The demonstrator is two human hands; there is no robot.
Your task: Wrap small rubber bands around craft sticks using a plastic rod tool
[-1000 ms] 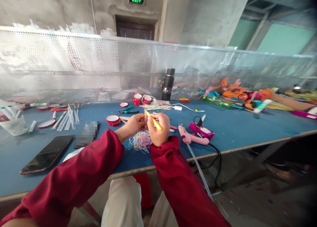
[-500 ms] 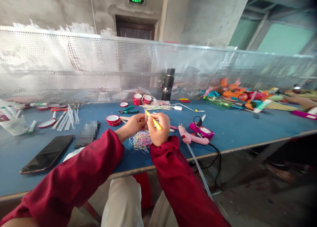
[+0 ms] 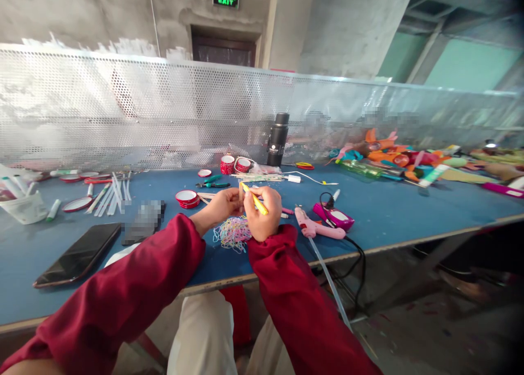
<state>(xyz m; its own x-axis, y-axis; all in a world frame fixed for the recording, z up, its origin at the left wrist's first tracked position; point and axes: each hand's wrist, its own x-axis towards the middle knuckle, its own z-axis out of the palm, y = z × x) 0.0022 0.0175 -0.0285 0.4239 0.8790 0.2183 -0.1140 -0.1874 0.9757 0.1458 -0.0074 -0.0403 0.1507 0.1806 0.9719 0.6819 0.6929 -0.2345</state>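
Note:
My right hand [image 3: 262, 214] is closed around a yellow pen [image 3: 259, 204], which slants up to the left. Its upper end is at a thin, light-brown wooden stick [image 3: 241, 191], pinched upright in my left hand [image 3: 224, 207]. Both hands are close together above the table, and my fingers hide much of the stick. Just below them lies a tangled pile of pastel elastic loops [image 3: 232, 234]. Left of my left hand are stacked red-and-white round lids [image 3: 187, 198] and teal-handled pliers [image 3: 213, 184].
A pink glue gun [image 3: 317, 226] lies to the right, its long glue stick hanging past the table edge, near a purple device [image 3: 335, 218]. Phones [image 3: 79, 255] lie left. A black bottle [image 3: 278, 140] stands behind, before a perforated metal screen [image 3: 172, 113].

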